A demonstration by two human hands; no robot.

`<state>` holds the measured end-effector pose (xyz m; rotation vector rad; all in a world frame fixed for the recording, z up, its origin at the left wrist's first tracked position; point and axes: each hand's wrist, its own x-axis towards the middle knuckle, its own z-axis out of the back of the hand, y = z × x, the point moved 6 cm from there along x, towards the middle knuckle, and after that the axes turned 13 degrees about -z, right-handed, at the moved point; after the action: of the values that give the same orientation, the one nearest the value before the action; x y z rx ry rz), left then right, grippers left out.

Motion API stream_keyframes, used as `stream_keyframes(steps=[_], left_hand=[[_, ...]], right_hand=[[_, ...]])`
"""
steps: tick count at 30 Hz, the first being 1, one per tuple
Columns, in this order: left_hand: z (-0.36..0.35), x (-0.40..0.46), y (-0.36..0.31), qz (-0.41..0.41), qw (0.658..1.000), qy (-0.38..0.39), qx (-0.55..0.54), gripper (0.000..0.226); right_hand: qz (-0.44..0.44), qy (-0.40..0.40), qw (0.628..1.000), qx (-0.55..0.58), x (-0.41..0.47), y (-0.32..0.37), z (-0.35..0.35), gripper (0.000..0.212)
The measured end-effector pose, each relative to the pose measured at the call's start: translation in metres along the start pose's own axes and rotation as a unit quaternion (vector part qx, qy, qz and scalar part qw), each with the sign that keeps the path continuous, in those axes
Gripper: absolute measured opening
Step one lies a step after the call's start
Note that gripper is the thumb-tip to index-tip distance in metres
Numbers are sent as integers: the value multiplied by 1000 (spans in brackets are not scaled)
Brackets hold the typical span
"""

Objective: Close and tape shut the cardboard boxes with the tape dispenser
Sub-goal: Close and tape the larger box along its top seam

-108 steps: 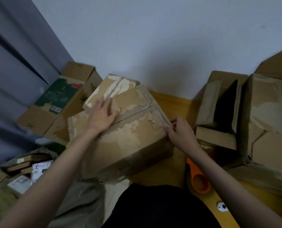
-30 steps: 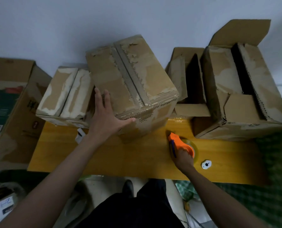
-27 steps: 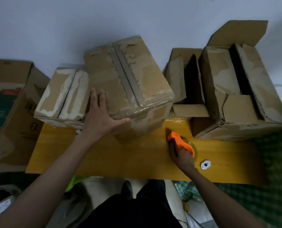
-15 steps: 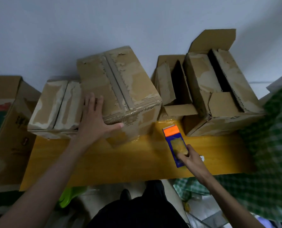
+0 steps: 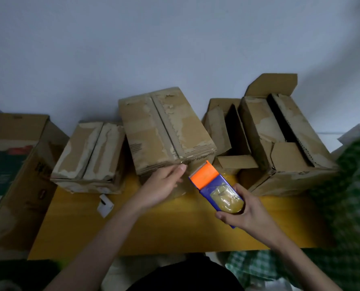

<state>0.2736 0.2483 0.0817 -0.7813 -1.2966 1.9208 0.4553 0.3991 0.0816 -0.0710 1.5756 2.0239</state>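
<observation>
Head view: four worn boxes in a row on a yellow table (image 5: 154,227) against a wall.
Right hand (image 5: 244,213): fingers curled round an orange and blue tape dispenser (image 5: 214,185), held above the table, orange end near the middle box (image 5: 164,131).
Left hand (image 5: 164,185): thumb and fingers pinched together at the dispenser's front edge, just before the middle box's near face; what they pinch, cannot tell.
Middle box: flaps closed.
Two right boxes (image 5: 280,139): flaps open.
</observation>
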Motion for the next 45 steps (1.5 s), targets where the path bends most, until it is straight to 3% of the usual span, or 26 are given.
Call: stream_keyframes(steps=[7, 14, 19, 25, 31, 38, 45], left_hand=[[14, -7, -19, 35, 986, -47, -155, 28], [27, -3, -14, 62, 971, -58, -224, 11], [37, 2, -12, 52, 971, -113, -202, 11], [47, 0, -9, 40, 976, -189, -101, 9], [54, -14, 10, 43, 960, -264, -89, 14], [71, -42, 41, 72, 905, -385, -165, 20], [55, -60, 64, 113, 871, -447, -170, 22]], right_hand=[[53, 18, 998, -36, 14, 22, 2, 44], [72, 44, 993, -79, 24, 40, 2, 53], [70, 47, 992, -98, 34, 50, 5, 52], [58, 83, 983, -154, 50, 64, 8, 54], [146, 92, 955, -243, 70, 105, 9, 65], [188, 133, 931, -283, 91, 141, 10, 55], [209, 161, 899, -350, 108, 160, -12, 47]])
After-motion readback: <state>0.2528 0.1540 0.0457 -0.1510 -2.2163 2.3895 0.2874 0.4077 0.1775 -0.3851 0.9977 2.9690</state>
